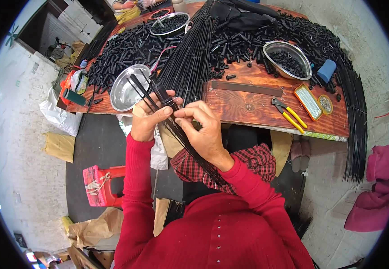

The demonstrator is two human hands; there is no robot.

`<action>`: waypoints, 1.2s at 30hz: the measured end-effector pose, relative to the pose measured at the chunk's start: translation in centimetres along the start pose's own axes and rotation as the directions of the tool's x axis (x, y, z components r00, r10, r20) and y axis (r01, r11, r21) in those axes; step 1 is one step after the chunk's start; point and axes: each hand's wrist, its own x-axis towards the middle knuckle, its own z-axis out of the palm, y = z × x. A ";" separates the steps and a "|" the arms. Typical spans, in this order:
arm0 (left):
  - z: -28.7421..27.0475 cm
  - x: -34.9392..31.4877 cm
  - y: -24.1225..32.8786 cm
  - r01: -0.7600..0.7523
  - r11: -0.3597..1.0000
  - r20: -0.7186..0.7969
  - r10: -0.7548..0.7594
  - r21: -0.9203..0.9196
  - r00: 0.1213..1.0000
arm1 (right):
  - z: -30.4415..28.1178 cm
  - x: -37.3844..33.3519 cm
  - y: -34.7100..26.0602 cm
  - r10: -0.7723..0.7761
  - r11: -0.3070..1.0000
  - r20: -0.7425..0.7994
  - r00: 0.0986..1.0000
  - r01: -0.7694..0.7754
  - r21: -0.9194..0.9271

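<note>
My left hand [146, 120] grips a small bundle of thin black rods [190, 145] near their upper ends, just in front of the wooden table edge. The rods slant down to the right across my lap. My right hand [202, 127] pinches the same rods just below the left hand's thumb. A few rod tips [143, 87] stick up over an empty steel bowl [125, 92]. A large sheaf of long black rods [190, 58] lies on the table beyond my hands, flanked by heaps of small black plastic caps [127, 49].
The wooden table [248, 105] also bears a steel bowl of caps [288, 60], another bowl [170, 23] at the back, yellow-handled pliers [288, 115], an orange tin [309, 102], a metal strip [246, 88]. More rods [355, 121] hang off the right edge. A red stool [102, 184] stands lower left.
</note>
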 end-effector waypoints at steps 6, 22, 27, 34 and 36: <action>-0.3 0.0 0.1 -0.060 0.998 0.036 0.060 -0.022 0.998 | 0.7 -1.3 0.6 0.211 0.956 -0.027 0.977 -0.200 0.213; 0.4 0.8 -0.1 -0.083 0.997 0.079 0.083 -0.009 0.993 | -1.0 2.9 -0.7 -0.054 0.983 -0.005 0.999 0.052 -0.175; 0.0 1.0 -0.4 -0.099 0.994 0.081 0.095 0.052 0.992 | -1.0 2.7 -0.2 0.184 0.981 0.023 0.983 -0.182 -0.070; 0.0 0.9 -0.2 -0.084 0.995 0.116 0.091 -0.059 0.989 | -1.2 1.3 0.4 0.141 0.971 0.098 0.985 -0.157 0.178; 0.2 1.1 -0.2 -0.102 0.994 0.134 0.106 -0.035 0.985 | -1.1 1.1 0.4 0.121 0.980 0.098 0.988 -0.134 0.148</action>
